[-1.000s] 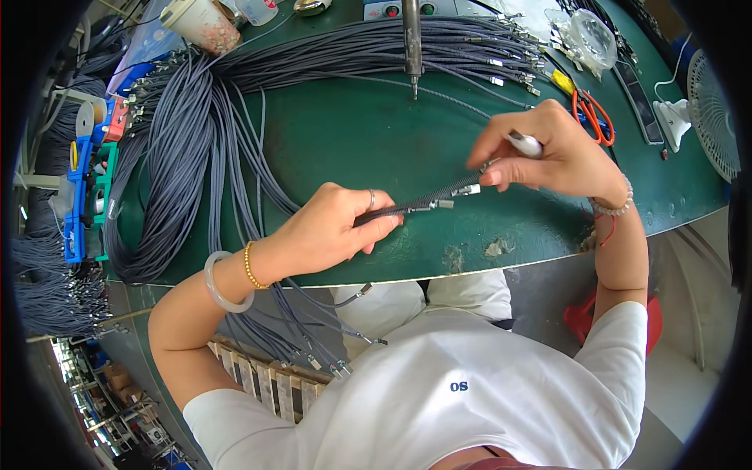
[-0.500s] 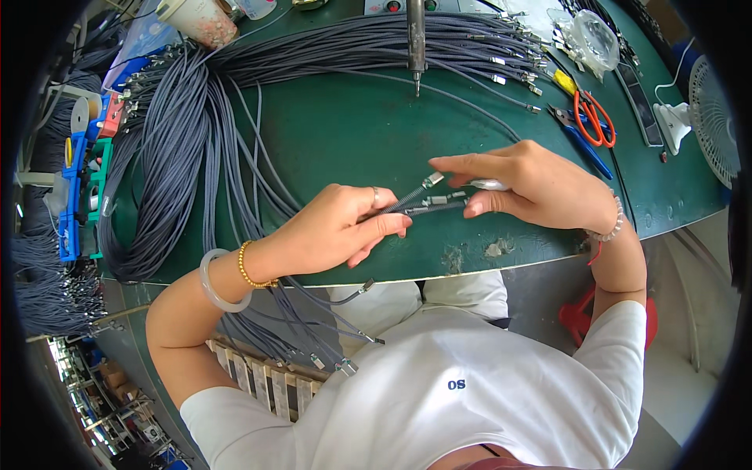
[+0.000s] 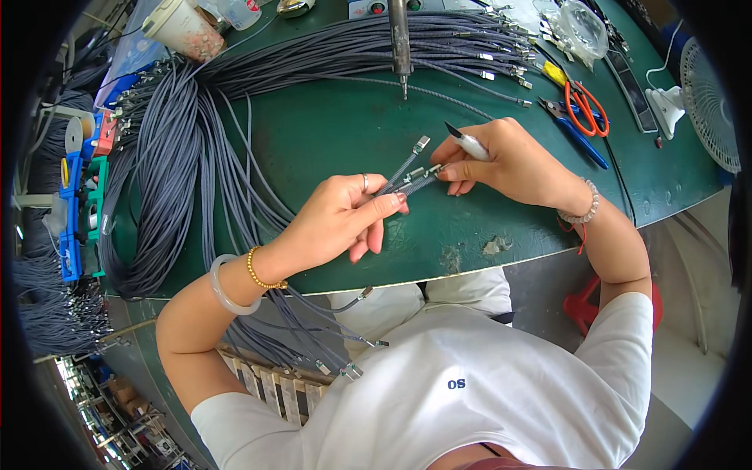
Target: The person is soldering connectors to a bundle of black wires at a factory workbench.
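Observation:
My left hand (image 3: 333, 215) pinches several grey braided cables (image 3: 401, 174) between thumb and fingers, close to their metal connector ends. One connector (image 3: 421, 144) sticks up apart from the others. In my right hand (image 3: 517, 160) a craft knife (image 3: 475, 148) with a white handle is tucked, its dark pointed blade aimed away from me to the upper left. The right thumb and a fingertip touch a metal connector (image 3: 435, 170) on one of the held cables. More cable ends (image 3: 345, 366) hang over the table edge below my left wrist.
A thick bundle of grey cables (image 3: 168, 157) covers the table's left and far side. A soldering iron (image 3: 399, 47) hangs point down. Blue-handled cutters (image 3: 583, 141), orange-handled scissors (image 3: 578, 110), a phone (image 3: 633, 98), a small fan (image 3: 709, 110) and a cup (image 3: 184, 31) stand around the edges.
My right hand has moved left and turned, so the knife's blade now shows, and its fingers have reached a connector. The cable ends are tilted further up.

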### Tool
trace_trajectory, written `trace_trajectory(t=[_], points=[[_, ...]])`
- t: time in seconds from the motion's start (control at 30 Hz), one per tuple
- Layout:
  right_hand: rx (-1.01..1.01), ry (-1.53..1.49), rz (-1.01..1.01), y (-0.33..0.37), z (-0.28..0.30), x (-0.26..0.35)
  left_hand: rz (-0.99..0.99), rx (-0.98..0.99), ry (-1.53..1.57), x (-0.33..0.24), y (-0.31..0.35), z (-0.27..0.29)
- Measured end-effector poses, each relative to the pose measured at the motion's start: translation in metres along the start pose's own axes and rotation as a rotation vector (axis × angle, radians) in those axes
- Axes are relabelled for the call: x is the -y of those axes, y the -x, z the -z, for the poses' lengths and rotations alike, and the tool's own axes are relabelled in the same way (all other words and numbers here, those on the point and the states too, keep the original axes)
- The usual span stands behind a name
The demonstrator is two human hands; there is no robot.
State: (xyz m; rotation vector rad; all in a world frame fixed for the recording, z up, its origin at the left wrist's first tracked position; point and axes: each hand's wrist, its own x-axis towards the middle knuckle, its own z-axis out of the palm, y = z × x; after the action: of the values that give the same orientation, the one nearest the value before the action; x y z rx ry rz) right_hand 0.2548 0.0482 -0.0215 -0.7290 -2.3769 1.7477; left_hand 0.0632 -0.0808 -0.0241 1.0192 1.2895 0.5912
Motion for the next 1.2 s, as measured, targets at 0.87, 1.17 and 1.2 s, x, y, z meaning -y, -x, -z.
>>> trace_trajectory(t=[0.87, 1.17, 1.2], points=[[-0.268, -0.138, 0.01, -0.037, 0.025, -0.022, -0.128, -0.121, 0.185, -0.023, -0.062, 0.022], [-0.216, -0.348, -0.112, -0.075, 0.041, -0.023, -0.147, -0.189, 0.446, -0.03, -0.081, 0.051], [-0.222, -0.374, -0.086, -0.079, 0.039, -0.024, -0.14, -0.179, 0.439, -0.031, -0.085, 0.054]])
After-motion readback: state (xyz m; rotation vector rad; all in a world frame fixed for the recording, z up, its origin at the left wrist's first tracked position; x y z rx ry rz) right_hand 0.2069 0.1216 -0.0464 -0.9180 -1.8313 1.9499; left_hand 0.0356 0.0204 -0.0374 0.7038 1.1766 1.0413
